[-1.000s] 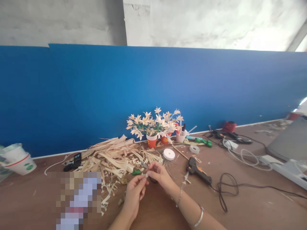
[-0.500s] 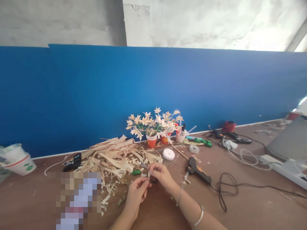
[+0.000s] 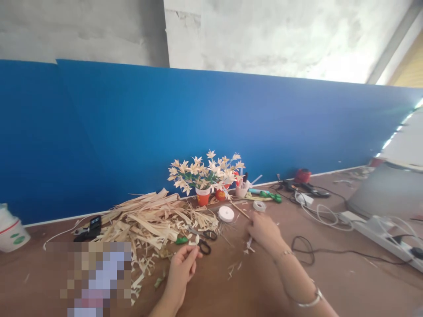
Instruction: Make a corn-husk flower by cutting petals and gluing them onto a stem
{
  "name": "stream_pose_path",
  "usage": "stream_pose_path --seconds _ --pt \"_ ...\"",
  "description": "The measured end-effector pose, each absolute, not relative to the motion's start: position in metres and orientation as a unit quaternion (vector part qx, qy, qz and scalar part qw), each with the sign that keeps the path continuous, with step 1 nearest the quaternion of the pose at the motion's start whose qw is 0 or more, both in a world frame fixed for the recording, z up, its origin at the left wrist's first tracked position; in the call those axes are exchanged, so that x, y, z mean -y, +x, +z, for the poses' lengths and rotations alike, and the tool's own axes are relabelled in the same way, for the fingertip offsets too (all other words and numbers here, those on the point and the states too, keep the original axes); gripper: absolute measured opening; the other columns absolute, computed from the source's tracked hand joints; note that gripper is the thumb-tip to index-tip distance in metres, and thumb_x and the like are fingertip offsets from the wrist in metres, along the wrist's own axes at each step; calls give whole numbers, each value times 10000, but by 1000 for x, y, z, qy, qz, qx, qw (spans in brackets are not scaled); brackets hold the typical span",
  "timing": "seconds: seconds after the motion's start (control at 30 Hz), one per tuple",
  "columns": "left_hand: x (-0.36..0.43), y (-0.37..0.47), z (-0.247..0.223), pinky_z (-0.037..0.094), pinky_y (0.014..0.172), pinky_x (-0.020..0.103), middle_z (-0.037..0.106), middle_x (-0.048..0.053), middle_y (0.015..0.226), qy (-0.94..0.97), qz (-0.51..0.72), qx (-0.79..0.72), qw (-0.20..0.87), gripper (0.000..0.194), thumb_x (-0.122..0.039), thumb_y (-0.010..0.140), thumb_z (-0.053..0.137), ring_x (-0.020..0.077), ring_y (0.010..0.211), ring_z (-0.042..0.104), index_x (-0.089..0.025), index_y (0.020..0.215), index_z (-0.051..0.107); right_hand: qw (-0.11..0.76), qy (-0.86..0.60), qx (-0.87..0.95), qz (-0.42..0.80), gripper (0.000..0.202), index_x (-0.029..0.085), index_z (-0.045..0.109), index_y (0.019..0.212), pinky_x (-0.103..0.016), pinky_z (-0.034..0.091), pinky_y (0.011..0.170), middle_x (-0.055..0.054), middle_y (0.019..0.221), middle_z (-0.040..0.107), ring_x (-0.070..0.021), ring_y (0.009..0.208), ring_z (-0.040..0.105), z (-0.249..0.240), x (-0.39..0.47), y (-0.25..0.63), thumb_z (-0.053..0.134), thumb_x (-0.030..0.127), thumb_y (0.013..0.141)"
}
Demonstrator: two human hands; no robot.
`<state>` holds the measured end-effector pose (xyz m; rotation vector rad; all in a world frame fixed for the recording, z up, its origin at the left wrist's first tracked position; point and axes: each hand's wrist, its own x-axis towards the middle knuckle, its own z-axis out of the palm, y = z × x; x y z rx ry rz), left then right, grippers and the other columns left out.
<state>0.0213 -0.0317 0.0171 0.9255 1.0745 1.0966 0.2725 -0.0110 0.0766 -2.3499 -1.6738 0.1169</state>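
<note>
Near the middle front of the table, my left hand (image 3: 183,264) pinches a small pale husk petal (image 3: 197,240) between thumb and fingertips. Just beyond it lie black-handled scissors (image 3: 205,247), apart from the hand. My right hand (image 3: 265,231) reaches out palm down to where the glue gun lay. It covers the gun's place, so the gun's body and most of the fingers are hidden. Close by are a white tape roll (image 3: 226,214) and a clear tape ring (image 3: 259,206). Pale flowers (image 3: 194,169) stand in an orange-red cup (image 3: 202,197) at the back.
A heap of dry husk strips (image 3: 155,220) spreads to the left, with a green piece (image 3: 181,240) at its edge. On the right are a black cable (image 3: 304,246), a white power strip (image 3: 373,237) and a grey bin-like object (image 3: 380,189). A blue partition (image 3: 211,114) borders the table.
My right hand has left the left hand and moved right, over the glue gun. The scissors by the left hand are now uncovered. The view has turned slightly right.
</note>
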Motion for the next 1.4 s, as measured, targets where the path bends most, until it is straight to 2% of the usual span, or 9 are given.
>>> stream_pose_path --seconds 0.13,0.27,0.33,0.43,0.53,0.7,0.8,0.93,1.4 --pt "30 21 14 105 365 156 581 -13 588 397 475 -465 633 359 -472 588 694 17 364 255 -145 707 605 -7 -840 542 -9 324 106 587 993 -348 389 724 -200 998 604 -308 980 550 55 29 307 495 70 685" --pt "27 21 8 99 362 159 577 -17 574 401 477 -461 631 364 -479 586 691 22 360 261 -150 721 610 -9 -821 570 -18 460 112 501 1138 -358 379 754 -180 1030 596 -297 1006 544 35 33 312 488 71 680" --pt "27 21 8 100 361 161 581 -12 569 403 480 -461 629 372 -487 583 689 23 357 263 -150 720 614 9 -821 570 -22 423 118 504 1111 -357 373 753 -173 1012 597 -292 989 551 34 32 314 483 93 690" --pt "28 21 11 106 363 160 605 1 605 398 481 -464 628 382 -491 573 692 19 354 269 -148 722 612 69 -831 551 -23 296 130 527 1007 -330 373 718 -156 972 601 -273 926 573 39 31 321 469 142 717" --pt "30 22 17 113 361 156 593 -8 584 393 488 -467 624 378 -483 563 699 22 355 279 -149 715 609 187 -831 524 8 278 167 524 1002 -301 378 654 -109 935 619 -250 828 594 44 32 324 448 199 737" --pt "30 24 16 128 346 151 609 2 628 384 518 -466 606 382 -490 562 701 21 363 299 -145 694 605 406 -635 646 125 156 177 575 805 -280 406 651 -42 779 611 -210 721 557 55 31 287 495 268 707" --pt "26 24 7 152 339 157 578 -13 573 390 532 -473 585 387 -516 585 683 25 349 305 -146 671 607 398 -531 728 170 49 188 552 682 -260 393 611 -23 705 568 -173 662 512 61 30 243 540 230 703" --pt "20 22 -3 212 349 163 559 -21 539 392 556 -478 555 402 -542 592 671 40 353 349 -153 675 613 359 -461 788 195 54 196 518 690 -235 378 596 -11 730 529 -144 652 490 59 29 201 536 145 687" --pt "21 23 -4 267 375 193 510 -35 486 434 543 -502 514 338 -482 653 642 72 372 370 -146 678 623 328 -489 798 128 148 207 443 709 -219 384 608 -23 770 499 -155 679 510 25 29 190 472 75 650"
